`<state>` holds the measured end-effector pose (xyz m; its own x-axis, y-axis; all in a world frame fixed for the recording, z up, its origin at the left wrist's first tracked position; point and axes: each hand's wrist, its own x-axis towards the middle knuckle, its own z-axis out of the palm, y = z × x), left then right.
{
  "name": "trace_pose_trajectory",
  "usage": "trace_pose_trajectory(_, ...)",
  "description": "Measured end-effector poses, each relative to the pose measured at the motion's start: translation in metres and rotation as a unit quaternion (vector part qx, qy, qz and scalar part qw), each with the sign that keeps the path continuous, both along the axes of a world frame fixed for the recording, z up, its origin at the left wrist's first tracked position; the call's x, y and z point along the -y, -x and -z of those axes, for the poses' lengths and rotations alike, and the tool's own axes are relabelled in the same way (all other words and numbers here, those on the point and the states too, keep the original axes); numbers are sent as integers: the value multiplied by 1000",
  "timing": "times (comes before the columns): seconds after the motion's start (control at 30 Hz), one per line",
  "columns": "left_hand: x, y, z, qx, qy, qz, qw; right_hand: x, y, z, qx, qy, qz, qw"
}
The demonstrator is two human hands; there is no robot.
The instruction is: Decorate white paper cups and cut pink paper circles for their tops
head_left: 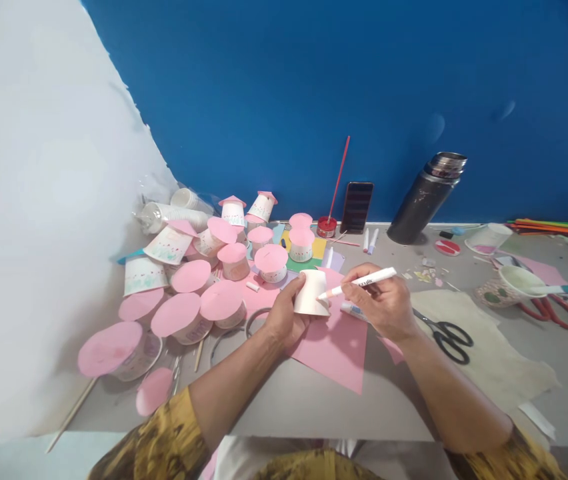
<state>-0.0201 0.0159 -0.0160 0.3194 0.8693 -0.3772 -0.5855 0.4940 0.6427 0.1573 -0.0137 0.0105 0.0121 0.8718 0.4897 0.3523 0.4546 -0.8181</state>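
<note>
My left hand [288, 315] is wrapped round a plain white paper cup [311, 292], held upside down with its wide rim lowest. In my right hand [385, 303] is a white acrylic marker [363, 281], pinched between thumb and fingers. Its pale tip points left and is at the cup's side; whether it touches I cannot tell. Beneath both hands lies a sheet of pink paper [334, 360]. Just behind the right fingers another marker [353, 311] rests on that paper, partly covered by the hand.
Decorated paper cups with pink paper discs [178, 315] crowd the left side. Black-handled scissors [447, 337] lie on a cream cloth [499, 360] at right. Along the blue wall stand a phone [357, 208] and a dark flask [424, 203]. A painted cup [501, 290] sits near red-handled scissors [559, 313].
</note>
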Motion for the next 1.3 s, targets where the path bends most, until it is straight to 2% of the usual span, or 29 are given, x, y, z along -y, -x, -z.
trace_pose_trajectory(0.17, 0, 0, 1, -1, -10, -3, 1000, 1, -1, 1, 5, 19, -42, 999)
trace_pose_trajectory(0.43, 0, 1, 0, 1, -15, -4, 1000, 2, -2, 3, -2, 54, -52, 997)
trace_pose_trajectory(0.77, 0, 1, 2, 24, 6, 13, 1000, -2, 1, 1, -19, 28, -14, 999)
trace_pose_trajectory(0.97, 0, 0, -3, 24, 14, -3, 1000, -1, -1, 0, -29, -12, 54, 998)
trace_pose_trajectory(1.17, 0, 0, -2, 12, 3, -13, 1000, 3, 0, -2, -3, 10, -21, 1000)
trace_pose_trajectory(1.3, 1, -1, -1, 18, 0, -14, 1000, 4, 2, -3, 3, 10, -40, 999)
